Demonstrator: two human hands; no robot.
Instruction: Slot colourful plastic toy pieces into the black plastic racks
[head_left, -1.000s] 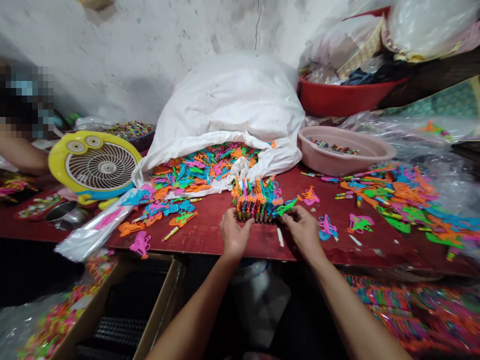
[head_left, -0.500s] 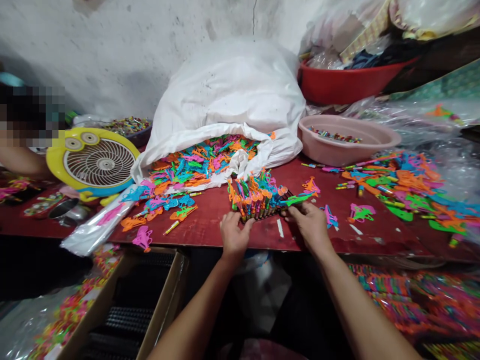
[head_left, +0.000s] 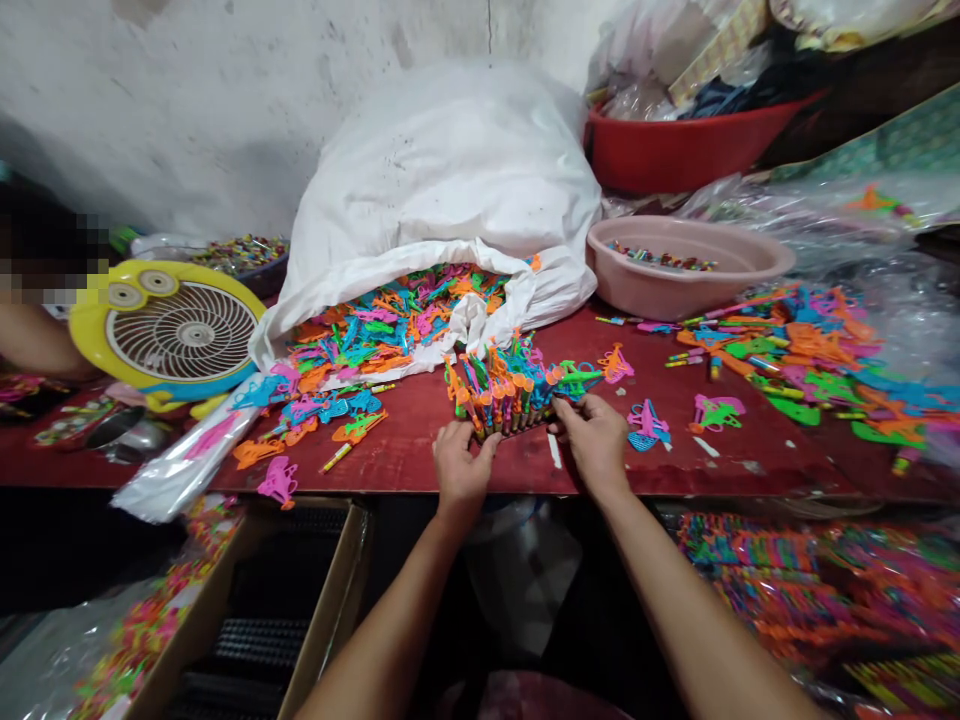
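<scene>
A dark rack (head_left: 517, 430) packed with upright, bright plastic toy pieces (head_left: 499, 385) stands on the red table in front of me. My left hand (head_left: 461, 468) grips its near left corner, the thumb along the front edge. At the right end, my right hand (head_left: 592, 440) is closed in a pinch at the lower end of a green plastic toy piece (head_left: 579, 374), which leans out to the right. My fingers cover where that piece meets the rack. Just right of the hand lie a pink and blue piece (head_left: 649, 424) and an orange one (head_left: 616, 363).
Behind the rack, a white sack (head_left: 450, 170) spills more pieces. Loose pieces (head_left: 817, 350) lie in a heap at right, beside a pink basin (head_left: 690, 265). A yellow fan (head_left: 184, 335) stands left. Below the table edge is a carton (head_left: 337, 590). Another person's arm (head_left: 37, 340) shows far left.
The view has shifted slightly. My right hand has moved a little left and in toward the rack with the green piece, uncovering more of the blue piece beside it. My left hand keeps its hold.
</scene>
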